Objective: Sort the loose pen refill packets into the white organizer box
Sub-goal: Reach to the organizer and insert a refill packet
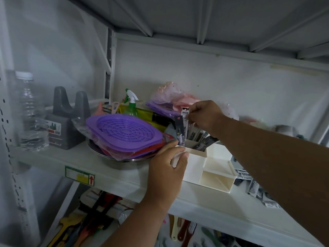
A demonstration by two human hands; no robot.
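A white metal shelf (99,168) carries a clear plastic bottle (30,111), a grey plastic holder (65,120), a steel bowl (114,157) under purple trays, the white organizer box (213,168) and loose refill packets (256,189) at right.

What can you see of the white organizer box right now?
The white organizer box looks like plastic and sits upright on the shelf. Its tall rear compartment holds upright refill packets; the lower front compartments look empty. The left hand grips its left corner, and the right hand pinches a packet above it.
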